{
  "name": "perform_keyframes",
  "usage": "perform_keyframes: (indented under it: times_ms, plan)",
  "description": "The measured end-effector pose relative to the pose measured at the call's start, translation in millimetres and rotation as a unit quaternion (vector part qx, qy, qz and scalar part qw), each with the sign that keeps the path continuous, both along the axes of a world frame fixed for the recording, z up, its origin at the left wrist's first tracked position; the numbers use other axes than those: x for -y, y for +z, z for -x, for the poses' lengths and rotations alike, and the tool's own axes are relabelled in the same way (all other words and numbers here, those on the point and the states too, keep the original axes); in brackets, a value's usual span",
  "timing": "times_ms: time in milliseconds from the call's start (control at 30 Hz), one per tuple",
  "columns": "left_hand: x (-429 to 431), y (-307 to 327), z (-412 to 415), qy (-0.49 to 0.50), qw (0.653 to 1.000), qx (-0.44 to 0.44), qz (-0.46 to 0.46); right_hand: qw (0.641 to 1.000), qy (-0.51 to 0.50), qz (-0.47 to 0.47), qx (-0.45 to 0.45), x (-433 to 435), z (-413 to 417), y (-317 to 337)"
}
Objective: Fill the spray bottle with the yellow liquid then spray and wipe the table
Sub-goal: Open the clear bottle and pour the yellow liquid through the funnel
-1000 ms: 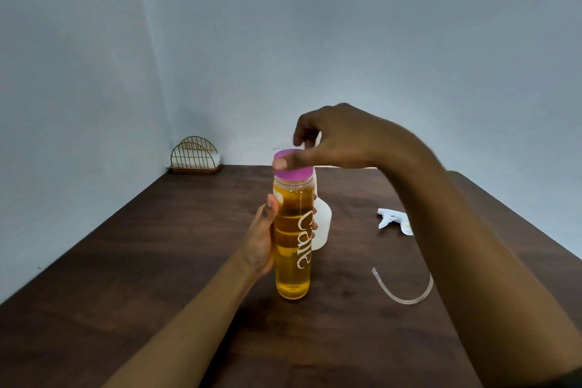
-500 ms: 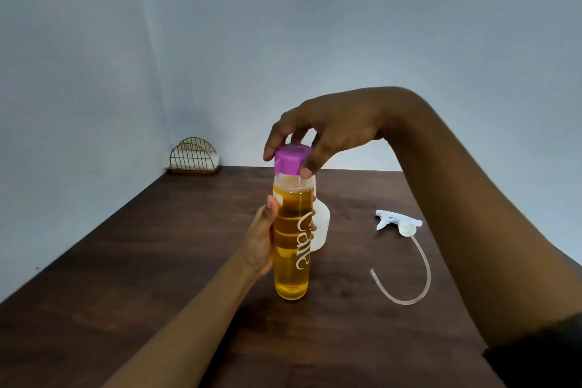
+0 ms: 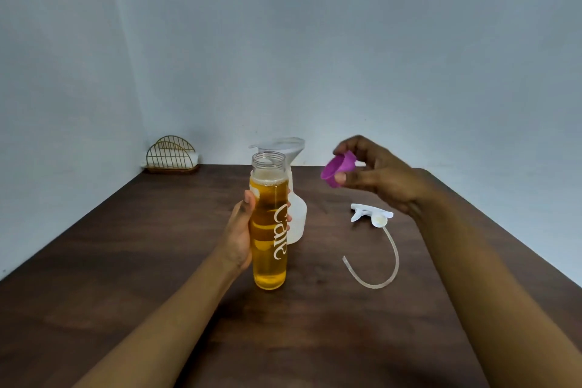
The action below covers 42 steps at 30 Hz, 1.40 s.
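Two hands share the opening step: the left hand grips the uncapped yellow bottle, upright at centre, while the right hand pinches its purple cap to the right. Next, likely, comes a careful pour into the funnel atop the spray bottle just on its far side.

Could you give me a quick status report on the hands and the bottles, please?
Left hand grips yellow-liquid bottle, uncapped. Right hand pinches purple cap. Funnel sits in spray bottle; nothing blocking.

btls x2 – yellow btl, spray btl | cap x1 | funnel x1 | sprayer head x1 | wire rack x1
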<state>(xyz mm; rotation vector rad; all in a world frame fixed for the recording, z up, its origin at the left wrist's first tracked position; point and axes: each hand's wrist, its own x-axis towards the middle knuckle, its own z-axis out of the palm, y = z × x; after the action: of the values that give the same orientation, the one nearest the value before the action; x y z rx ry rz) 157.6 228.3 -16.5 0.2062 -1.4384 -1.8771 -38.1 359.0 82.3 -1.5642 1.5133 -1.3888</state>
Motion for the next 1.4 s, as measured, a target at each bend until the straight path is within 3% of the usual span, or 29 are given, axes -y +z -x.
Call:
perform_keyframes:
  times_ms: [233,367,533,933,1167,1300,1400]
  plan:
    - [-5.4,0.1,1.8,0.028,0.999,-0.016,-0.001,0.976,-0.201,-0.085,-0.020,-11.5,54.9,-72.4]
    - [-7.2,-0.2,2.5,0.048,0.999,-0.015,0.008,0.958,-0.192,-0.149,-0.154,-11.2,58.5,-102.2]
    - [-7.4,0.1,3.3,0.057,0.998,-0.014,0.016,0.927,-0.217,-0.142,-0.270,-5.8,55.4,-106.9]
    - [-6.9,-0.1,3.4,0.055,0.998,-0.013,0.020,0.864,-0.244,-0.202,-0.391,-1.9,59.1,-114.0]
    - [-6.5,-1.6,3.7,0.060,0.998,-0.012,0.016,0.888,-0.214,-0.210,-0.349,-9.6,61.6,-110.9]
    - [-7.0,-3.1,3.5,0.080,0.997,-0.019,0.013,0.951,-0.222,-0.067,-0.204,-25.6,35.4,-78.9]
    - [-10.0,-2.5,2.5,0.082,0.996,-0.029,0.012,0.981,-0.145,-0.008,-0.131,-28.8,-16.4,-55.1]
